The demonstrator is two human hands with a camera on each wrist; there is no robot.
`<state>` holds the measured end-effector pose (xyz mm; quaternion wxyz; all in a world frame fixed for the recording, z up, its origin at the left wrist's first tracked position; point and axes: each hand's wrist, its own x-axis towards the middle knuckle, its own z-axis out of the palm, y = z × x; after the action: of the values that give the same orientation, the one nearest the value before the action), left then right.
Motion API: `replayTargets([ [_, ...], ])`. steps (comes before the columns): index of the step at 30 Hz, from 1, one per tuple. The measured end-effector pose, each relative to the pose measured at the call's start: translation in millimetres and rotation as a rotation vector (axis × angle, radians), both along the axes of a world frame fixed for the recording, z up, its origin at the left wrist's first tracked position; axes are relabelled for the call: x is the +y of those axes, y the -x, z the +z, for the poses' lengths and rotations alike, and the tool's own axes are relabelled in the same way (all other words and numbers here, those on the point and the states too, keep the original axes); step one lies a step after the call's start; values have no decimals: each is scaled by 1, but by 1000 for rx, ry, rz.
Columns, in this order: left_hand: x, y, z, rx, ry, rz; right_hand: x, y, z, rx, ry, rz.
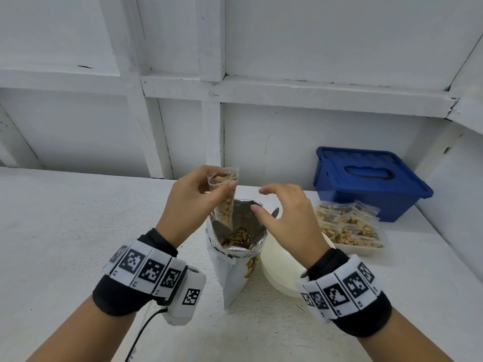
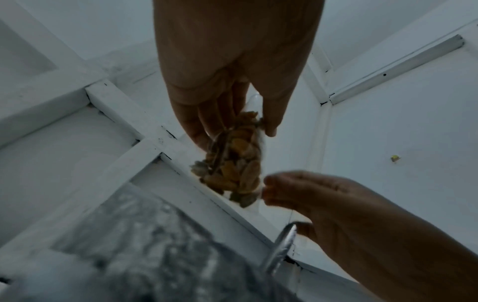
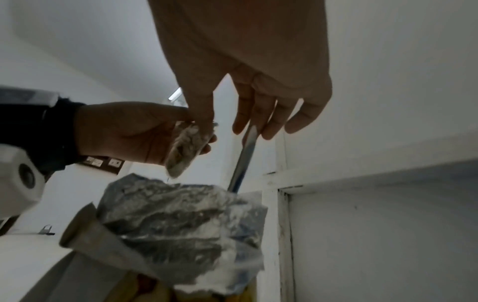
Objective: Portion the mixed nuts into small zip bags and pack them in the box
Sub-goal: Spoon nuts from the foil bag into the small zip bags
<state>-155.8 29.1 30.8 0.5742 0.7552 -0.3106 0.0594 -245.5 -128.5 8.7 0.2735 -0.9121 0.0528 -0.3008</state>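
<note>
A: Left hand (image 1: 194, 202) pinches the small zip bag (image 1: 225, 197) of nuts near its unsealed top, right above the open foil pouch (image 1: 236, 246). Right hand (image 1: 283, 218) hovers beside it, fingers loose, holding nothing.

B: Risk?

A: Bag tilts, nuts spill onto the counter (image 1: 78, 231). Blue box (image 1: 366, 181), right of the pouch, has its lid on.

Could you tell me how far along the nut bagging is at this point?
Done: several filled zip bags lie in a tray beside the blue box. In hand: the left hand holds a small bag of nuts over the open foil nut bag; the right hand hovers open. Left: sealing it and packing; the box's lid is on.
</note>
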Motion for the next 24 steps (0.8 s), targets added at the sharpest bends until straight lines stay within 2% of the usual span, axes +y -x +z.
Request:
replayTargets([
  [2, -6, 4, 3, 44, 69, -5, 8, -1, 7, -18, 95, 35],
  [4, -11, 9, 5, 85, 119, -21, 15, -3, 10, 36, 82, 98],
  [9, -14, 12, 8, 199, 164, -169, 11, -6, 17, 87, -265, 173],
  [14, -9, 6, 6, 150, 166, -128, 2, -4, 22, 131, -401, 241],
  [18, -11, 6, 3, 115, 128, -102, -2, -8, 26, 34, -567, 237],
  [24, -8, -1, 1, 54, -16, -134, -11, -9, 29, -42, -589, 229],
])
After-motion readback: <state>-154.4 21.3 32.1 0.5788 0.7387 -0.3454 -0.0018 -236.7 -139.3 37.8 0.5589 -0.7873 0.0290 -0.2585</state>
